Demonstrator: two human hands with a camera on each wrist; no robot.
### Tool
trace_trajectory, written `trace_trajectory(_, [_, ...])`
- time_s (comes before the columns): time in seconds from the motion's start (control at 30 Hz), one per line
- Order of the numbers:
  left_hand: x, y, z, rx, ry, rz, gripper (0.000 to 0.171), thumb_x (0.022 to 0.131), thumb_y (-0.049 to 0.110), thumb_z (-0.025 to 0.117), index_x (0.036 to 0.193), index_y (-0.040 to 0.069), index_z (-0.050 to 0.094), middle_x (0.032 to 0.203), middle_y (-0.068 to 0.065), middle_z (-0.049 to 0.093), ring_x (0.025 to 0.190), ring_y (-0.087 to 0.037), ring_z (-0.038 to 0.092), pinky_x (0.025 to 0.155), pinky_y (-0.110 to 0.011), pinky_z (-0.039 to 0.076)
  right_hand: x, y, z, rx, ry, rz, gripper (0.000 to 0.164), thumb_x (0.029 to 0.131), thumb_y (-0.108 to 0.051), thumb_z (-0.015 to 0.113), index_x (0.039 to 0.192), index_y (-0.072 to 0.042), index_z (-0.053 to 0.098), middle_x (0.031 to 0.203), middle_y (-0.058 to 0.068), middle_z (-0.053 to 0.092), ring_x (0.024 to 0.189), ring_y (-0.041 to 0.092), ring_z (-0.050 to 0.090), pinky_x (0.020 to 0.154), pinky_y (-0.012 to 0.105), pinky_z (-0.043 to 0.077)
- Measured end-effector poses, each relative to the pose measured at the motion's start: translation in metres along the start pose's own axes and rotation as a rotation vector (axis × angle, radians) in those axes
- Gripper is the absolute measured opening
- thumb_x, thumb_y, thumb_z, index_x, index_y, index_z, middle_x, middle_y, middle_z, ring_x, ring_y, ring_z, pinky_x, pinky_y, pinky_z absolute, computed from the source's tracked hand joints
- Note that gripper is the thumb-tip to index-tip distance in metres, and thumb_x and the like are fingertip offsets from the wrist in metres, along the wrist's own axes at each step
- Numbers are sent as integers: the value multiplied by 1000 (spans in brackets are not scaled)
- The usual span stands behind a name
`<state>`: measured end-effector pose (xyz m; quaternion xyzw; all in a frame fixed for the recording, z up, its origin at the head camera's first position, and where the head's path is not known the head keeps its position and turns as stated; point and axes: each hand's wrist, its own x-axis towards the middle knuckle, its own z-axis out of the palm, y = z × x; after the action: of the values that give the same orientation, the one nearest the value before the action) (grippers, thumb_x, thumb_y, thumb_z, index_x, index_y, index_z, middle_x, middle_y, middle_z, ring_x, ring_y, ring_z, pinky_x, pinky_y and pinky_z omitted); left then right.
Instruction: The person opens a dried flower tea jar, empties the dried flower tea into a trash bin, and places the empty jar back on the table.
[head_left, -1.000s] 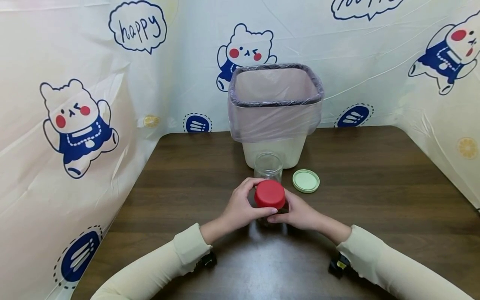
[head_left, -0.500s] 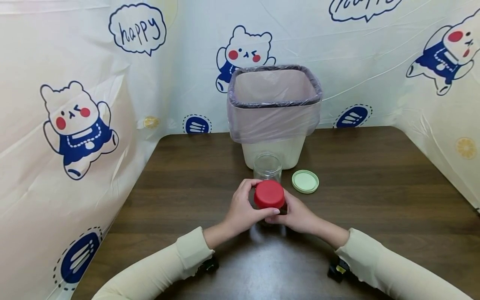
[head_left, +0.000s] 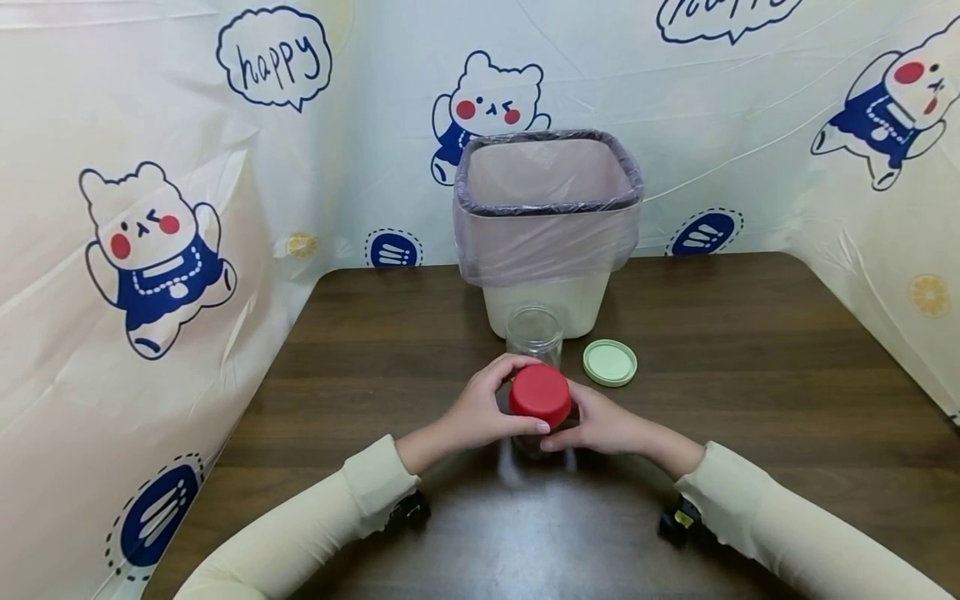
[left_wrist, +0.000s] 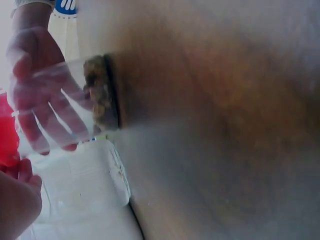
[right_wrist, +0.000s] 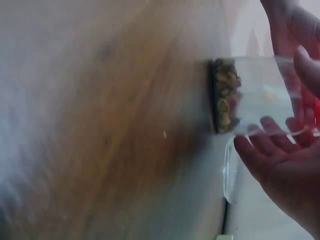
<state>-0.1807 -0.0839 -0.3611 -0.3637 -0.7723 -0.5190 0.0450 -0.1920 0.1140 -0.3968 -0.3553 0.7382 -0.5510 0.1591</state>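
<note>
A clear jar (right_wrist: 262,95) stands upright at the table's middle, with a layer of brownish dried bits (right_wrist: 227,97) at its bottom. On its mouth is a red lid (head_left: 540,395). My left hand (head_left: 483,408) grips that lid, thumb along its near side and fingers round the far side. Just below the lid, my right hand (head_left: 603,421) holds the jar's upper wall, thumb in front; its fingers show through the clear wall in the left wrist view. From above, the lid and hands hide most of the jar.
Behind the hands stands a second clear jar (head_left: 534,329) without a lid. To its right a pale green lid (head_left: 610,362) lies on the brown table (head_left: 360,358). A cream bin (head_left: 547,300) with a translucent liner stands at the back, before a printed curtain (head_left: 360,150).
My left thumb has shifted left along the lid's near side, and the left wrist has moved slightly left. My right hand keeps its place on the jar.
</note>
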Motion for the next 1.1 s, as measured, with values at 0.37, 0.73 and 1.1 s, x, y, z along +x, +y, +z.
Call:
trace_trajectory(0.37, [6,-2,-6,-60,-115,-9,59,65,5,76,116,-2,49,110,-12,54,99,-21,51,84,-32,41,4,17,-7,66,-81,6,57,69,-5,74,118,-8,44,106,2,56,96,19,54,86,35,41])
trace_trajectory(0.73, [-1,1,7,-2,59,-43,60,62,9,79,114,0,50,109,-10,53,98,-19,51,84,-31,42,-1,15,4,-24,86,33,63,68,-15,76,121,-14,43,110,-3,54,100,13,51,87,31,40])
trace_trajectory(1.1, [-7,-22,25,100,225,-133,68,59,27,82,115,11,47,108,2,51,98,-11,49,81,-31,41,-2,0,14,-62,209,21,65,67,-9,76,123,-9,42,114,2,52,100,17,51,84,31,42])
